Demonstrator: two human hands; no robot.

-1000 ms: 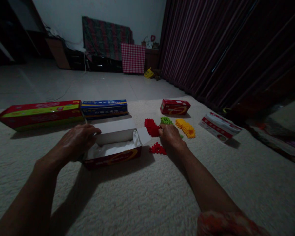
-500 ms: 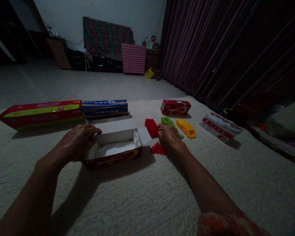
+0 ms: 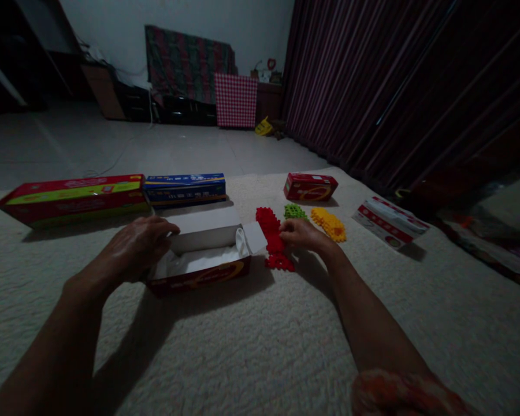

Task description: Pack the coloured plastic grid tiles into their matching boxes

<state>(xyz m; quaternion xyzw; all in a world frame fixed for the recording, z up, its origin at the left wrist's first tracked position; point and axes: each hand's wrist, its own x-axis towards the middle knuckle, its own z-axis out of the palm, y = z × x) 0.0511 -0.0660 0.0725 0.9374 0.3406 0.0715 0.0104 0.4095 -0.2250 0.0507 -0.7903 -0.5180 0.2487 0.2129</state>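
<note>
An open red box (image 3: 199,276) holding a white roll and white film lies on the cream carpet in front of me. My left hand (image 3: 134,245) rests on the box's left end, fingers curled over its rim. My right hand (image 3: 301,234) lies just right of the box, its fingers closed on a red knobbly piece (image 3: 275,244) above another red piece (image 3: 279,263) on the carpet. A further red piece (image 3: 266,218), a green pile (image 3: 293,211) and a yellow pile (image 3: 329,224) lie beyond the hand.
A long red-and-green box (image 3: 73,197) and a blue box (image 3: 184,189) lie at the back left. A small red box (image 3: 309,186) and a white-and-red box (image 3: 390,221) lie at the back right. Dark curtains hang on the right; furniture stands against the far wall.
My right hand has shifted left from the green pile to the red pieces and closed on one. The left hand and the open box have stayed put.
</note>
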